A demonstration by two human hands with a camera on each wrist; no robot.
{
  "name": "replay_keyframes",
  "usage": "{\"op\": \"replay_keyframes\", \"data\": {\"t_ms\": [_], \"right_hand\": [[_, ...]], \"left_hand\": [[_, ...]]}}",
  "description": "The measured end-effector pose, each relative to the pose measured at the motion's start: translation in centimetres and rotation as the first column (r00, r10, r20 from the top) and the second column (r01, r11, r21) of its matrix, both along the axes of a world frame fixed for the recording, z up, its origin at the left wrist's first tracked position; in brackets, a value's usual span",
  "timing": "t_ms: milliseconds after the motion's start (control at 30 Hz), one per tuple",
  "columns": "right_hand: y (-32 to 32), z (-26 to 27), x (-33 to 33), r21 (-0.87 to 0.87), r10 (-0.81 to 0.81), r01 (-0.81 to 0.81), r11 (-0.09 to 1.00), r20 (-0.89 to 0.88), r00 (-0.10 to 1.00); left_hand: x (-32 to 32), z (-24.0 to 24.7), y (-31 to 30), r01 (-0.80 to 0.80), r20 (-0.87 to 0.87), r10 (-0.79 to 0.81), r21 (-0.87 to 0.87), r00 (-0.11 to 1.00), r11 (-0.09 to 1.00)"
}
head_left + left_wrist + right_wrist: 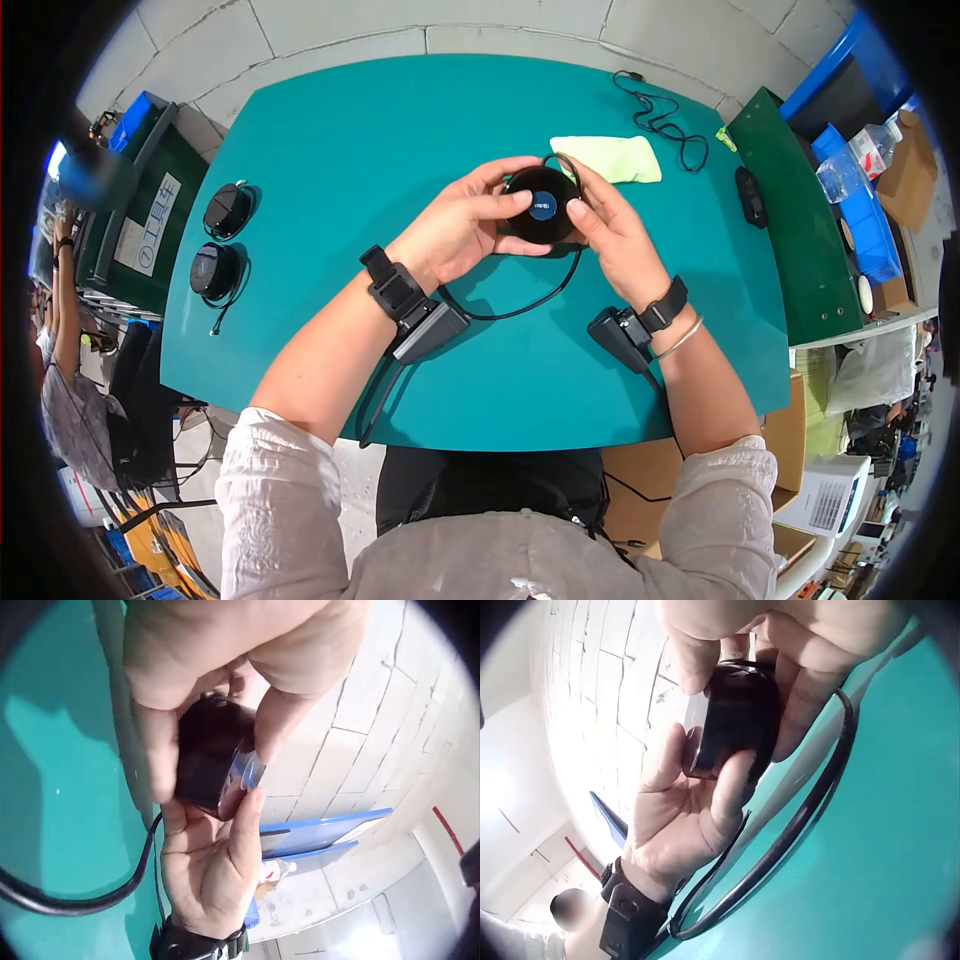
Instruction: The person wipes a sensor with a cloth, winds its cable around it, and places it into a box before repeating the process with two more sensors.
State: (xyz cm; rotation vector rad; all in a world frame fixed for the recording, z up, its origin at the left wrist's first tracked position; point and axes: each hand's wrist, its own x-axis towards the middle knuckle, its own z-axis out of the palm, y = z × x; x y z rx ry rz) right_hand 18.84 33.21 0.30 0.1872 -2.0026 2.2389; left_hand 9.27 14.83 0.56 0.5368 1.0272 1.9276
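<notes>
Both hands hold a glossy black round device (530, 222) with a blue round label on its upper face, raised over the green table. My left hand (455, 225) grips its left side, thumb on the face by the label and fingers beneath. On the opposite side my right hand (622, 245) pinches the edge, its thumb near the label. The left wrist view shows the device (210, 742) edge-on between the two hands, and its thick side wall (742, 724) appears in the right wrist view. A black cable (520, 312) loops below it toward the left wrist.
Two similar black round devices (214, 270) with cables lie at the table's left. A pale green cloth (625, 160) lies behind the hands, with a coiled black cable (655, 125) further back. A small black object (750, 197) sits at the right edge beside a green cabinet (790, 240).
</notes>
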Motion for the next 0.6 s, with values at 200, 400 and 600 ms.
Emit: {"op": "replay_keyframes", "data": {"t_ms": [200, 400, 600], "right_hand": [[-0.2, 0.8, 0.5, 0.021, 0.009, -0.009, 1.000, -0.024, 1.000], [0.4, 0.3, 0.3, -0.336, 0.060, -0.049, 0.940, 0.021, 0.998], [0.7, -0.2, -0.1, -0.403, 0.156, -0.121, 0.907, 0.054, 0.986]], "left_hand": [[-0.2, 0.2, -0.5, 0.029, 0.039, -0.033, 0.106, 0.999, 0.994], [0.7, 0.9, -0.3, 0.107, 0.003, -0.111, 0.235, 0.994, 0.966], [1.4, 0.3, 0.5, -0.155, -0.384, 0.184, 0.106, 0.905, 0.982]]}}
